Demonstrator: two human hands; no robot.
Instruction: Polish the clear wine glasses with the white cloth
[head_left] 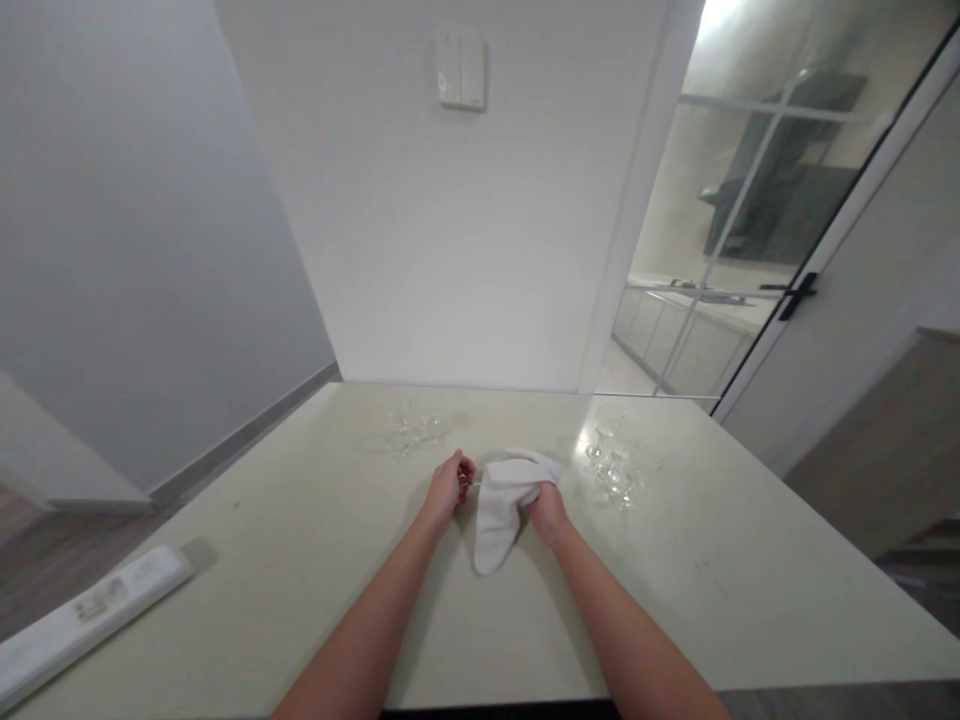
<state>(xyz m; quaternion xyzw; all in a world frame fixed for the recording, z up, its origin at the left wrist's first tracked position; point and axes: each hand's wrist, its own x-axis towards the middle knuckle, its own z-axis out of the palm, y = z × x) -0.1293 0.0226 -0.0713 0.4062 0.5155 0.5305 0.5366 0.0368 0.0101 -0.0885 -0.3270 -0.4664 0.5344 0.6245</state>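
White cloth (pixel 496 515), gripped in the right hand (pixel 549 512); left hand (pixel 450 485) curls its fingers round a blurred object (pixel 463 483); glasses (pixel 615 470) either side.

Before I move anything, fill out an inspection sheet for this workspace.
Surface: pale table, glossy, reflecting light.
Job's things: white cloth, bunched; clear glassware in two groups, left group and right group, exact count unclear.
Clutter: long white object at the table's near left edge.
Hands: left hand closed on a small item, too blurred to name; right hand gripping the cloth.
Cables: nothing seen.
Surroundings: wall switch ahead; black door handle at right.
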